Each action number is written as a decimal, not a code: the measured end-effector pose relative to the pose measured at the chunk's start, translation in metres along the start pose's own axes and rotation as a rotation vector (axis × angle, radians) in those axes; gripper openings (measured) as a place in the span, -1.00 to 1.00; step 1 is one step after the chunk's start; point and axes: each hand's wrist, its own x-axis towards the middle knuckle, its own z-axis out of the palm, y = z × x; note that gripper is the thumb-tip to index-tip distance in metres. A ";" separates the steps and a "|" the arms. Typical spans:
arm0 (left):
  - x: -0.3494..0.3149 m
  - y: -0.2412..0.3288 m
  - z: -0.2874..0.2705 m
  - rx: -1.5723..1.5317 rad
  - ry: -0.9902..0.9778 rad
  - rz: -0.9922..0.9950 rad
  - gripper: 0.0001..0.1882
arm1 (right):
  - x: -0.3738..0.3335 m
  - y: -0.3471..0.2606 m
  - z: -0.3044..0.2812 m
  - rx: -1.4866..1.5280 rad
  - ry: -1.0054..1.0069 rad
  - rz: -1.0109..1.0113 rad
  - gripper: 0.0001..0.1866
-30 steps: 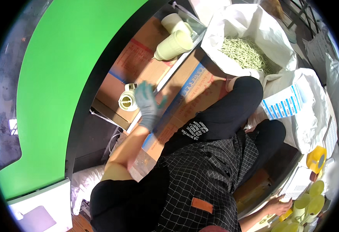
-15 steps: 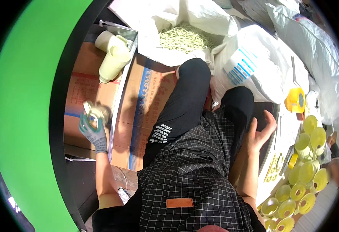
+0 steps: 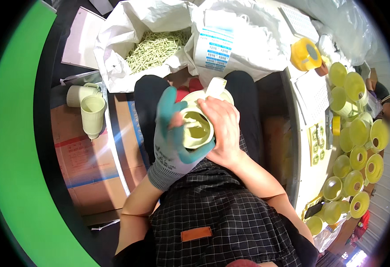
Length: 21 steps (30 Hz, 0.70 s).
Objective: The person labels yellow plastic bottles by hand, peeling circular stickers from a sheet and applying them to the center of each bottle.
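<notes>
Over my lap, both hands hold a pale green, hollow plastic piece [image 3: 198, 132], its round opening facing up. My left hand [image 3: 170, 142], in a grey glove with teal fingertips, wraps its lower left side; some of those fingers are blurred. My bare right hand [image 3: 224, 129] closes over the right side, palm down. Beyond my right fingers a pale green handle [image 3: 216, 86] sticks up from a rounded part. My hands hide how these parts join. Two similar pale green cups with handles, one upright cup [image 3: 92, 116] and one lying cup [image 3: 78, 95], are at the left.
Cardboard [image 3: 86, 160] lines the metal-edged bin at left. Ahead are a white sack of pale green sticks [image 3: 157, 51] and a sack of white pieces [image 3: 259, 44]. The right-hand table holds a yellow tape roll [image 3: 305, 54], papers [image 3: 313, 95] and several yellow-green cups [image 3: 358, 158].
My left hand has come from the bin to my lap with the pale green piece. My right hand has moved in from the right and closed on it. The view has shifted.
</notes>
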 end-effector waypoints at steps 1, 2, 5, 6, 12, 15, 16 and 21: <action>-0.007 0.001 0.007 -0.068 -0.013 -0.117 -0.28 | -0.003 0.000 0.001 -0.003 0.012 -0.003 -0.23; -0.015 -0.004 0.016 -0.065 0.030 -0.108 -0.27 | -0.003 0.000 0.002 -0.002 0.021 -0.009 -0.22; -0.035 -0.018 0.026 -0.018 0.208 -0.070 -0.23 | -0.003 -0.005 0.008 0.056 0.004 0.003 -0.21; -0.028 -0.017 0.027 -0.015 0.280 -0.051 -0.21 | -0.001 -0.004 0.008 0.065 -0.012 0.009 -0.22; -0.027 -0.018 0.010 0.325 0.072 0.231 -0.53 | -0.012 0.008 0.016 0.078 -0.003 0.063 -0.37; -0.045 -0.039 0.027 0.193 -0.039 0.322 -0.62 | -0.028 0.016 0.018 0.118 -0.100 0.108 -0.41; -0.045 -0.045 0.030 0.188 -0.048 0.339 -0.61 | -0.029 0.016 0.018 0.094 -0.118 0.110 -0.39; -0.048 -0.065 0.030 0.166 -0.124 0.374 -0.58 | -0.032 0.015 0.021 0.087 -0.185 0.142 -0.31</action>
